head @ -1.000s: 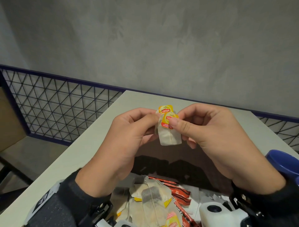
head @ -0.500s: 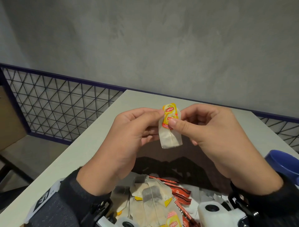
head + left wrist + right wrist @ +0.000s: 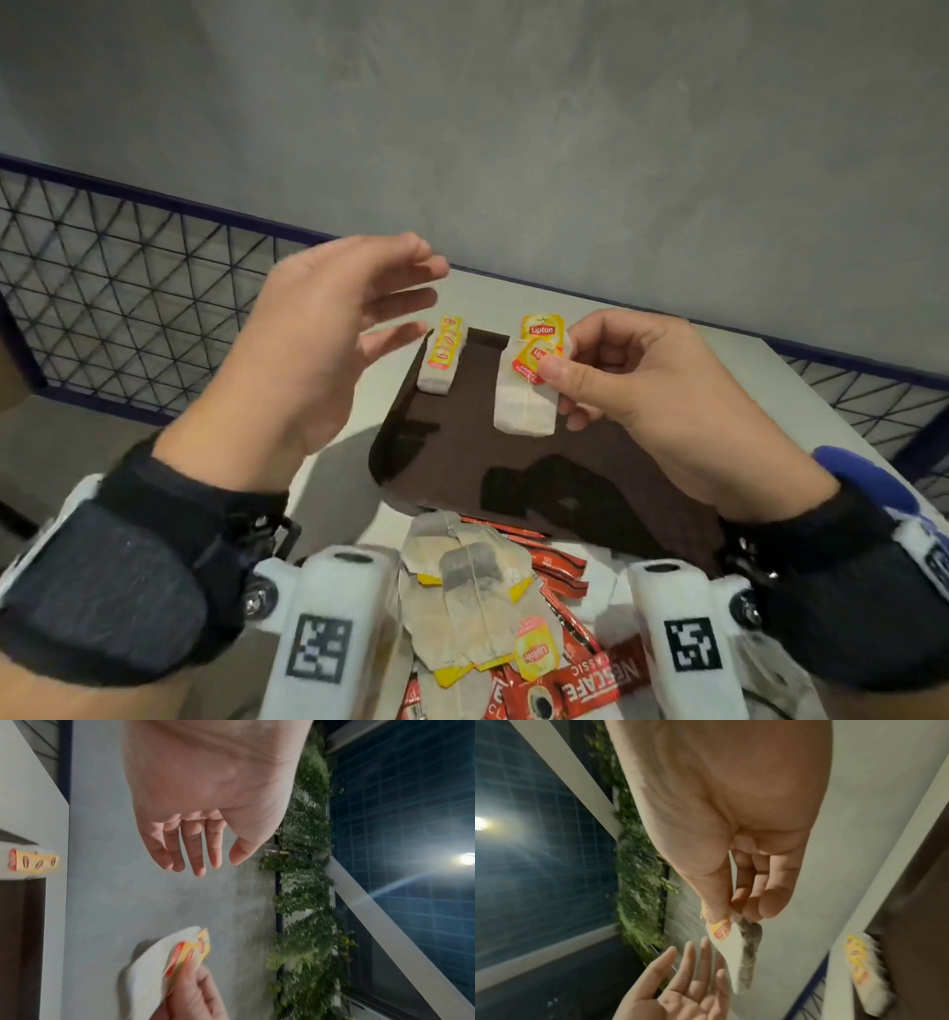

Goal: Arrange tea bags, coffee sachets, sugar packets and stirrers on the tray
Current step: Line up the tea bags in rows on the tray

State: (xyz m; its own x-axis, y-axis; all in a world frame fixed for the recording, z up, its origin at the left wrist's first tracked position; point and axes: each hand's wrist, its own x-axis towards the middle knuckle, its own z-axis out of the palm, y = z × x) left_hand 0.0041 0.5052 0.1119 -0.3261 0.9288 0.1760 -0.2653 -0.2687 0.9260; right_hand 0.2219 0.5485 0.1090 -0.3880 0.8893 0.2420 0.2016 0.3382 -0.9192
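A dark brown tray [image 3: 452, 462] lies on the pale table. One white tea bag with a yellow tag [image 3: 440, 360] sits at the tray's far left corner, also seen in the left wrist view [image 3: 33, 860] and the right wrist view [image 3: 864, 973]. My left hand [image 3: 411, 293] hovers just left of it, fingers spread and holding nothing [image 3: 200, 852]. My right hand [image 3: 552, 370] pinches a second tea bag [image 3: 524, 406] by its upper part over the tray's far middle, with two yellow Lipton tags showing. That bag hangs below the fingers [image 3: 741, 963].
A loose pile of tea bags [image 3: 462, 591] and red coffee sachets [image 3: 565, 678] lies on the table just in front of the tray. A blue cup [image 3: 862, 478] stands at the right behind my wrist. A wire railing [image 3: 128, 288] runs past the table's left edge.
Both hands pinched the tea bags together above the tray. Now the hands are apart, the left hand has let go, and one tea bag sits at the tray's far left corner.
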